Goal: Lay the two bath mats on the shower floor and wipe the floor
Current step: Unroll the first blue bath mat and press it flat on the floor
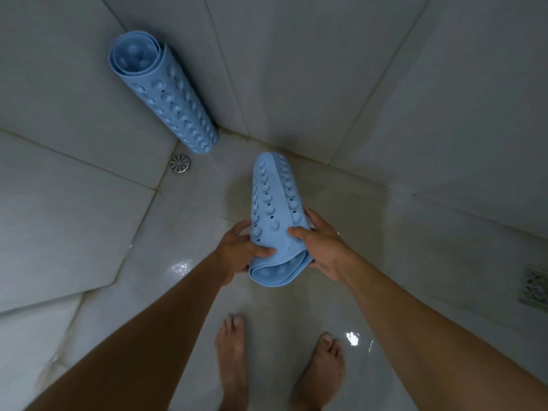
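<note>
On the far left, a rolled blue bath mat (166,93) stands on end in the corner where the tiled walls (74,203) meet. Its open top leans against the left wall, its suction cups face outward, and its lower end rests on the shower floor (184,232). Just beside that lower end, on the near side, a round metal drain (180,163) is set into the floor.

Toward the middle, the left hand (237,250) grips the near end of a second rolled blue mat (274,215). The thumb lies across the top of the roll and the fingers curl round its left side. This mat is held out in front of the person, pointing away toward the far wall, with rows of suction cups and small holes on its outer face. Its far end may be touching the floor or hanging just above it; the angle does not show which. The right hand (323,247) clasps the same near end from the right, thumb on top and fingers wrapped underneath.

Nearer, below the arms, a bare left foot (232,360) and right foot (321,378) stand apart on the floor, which shines with wet patches. At the far right edge, a square grate (535,287) sits in the floor, well apart from both mats.
</note>
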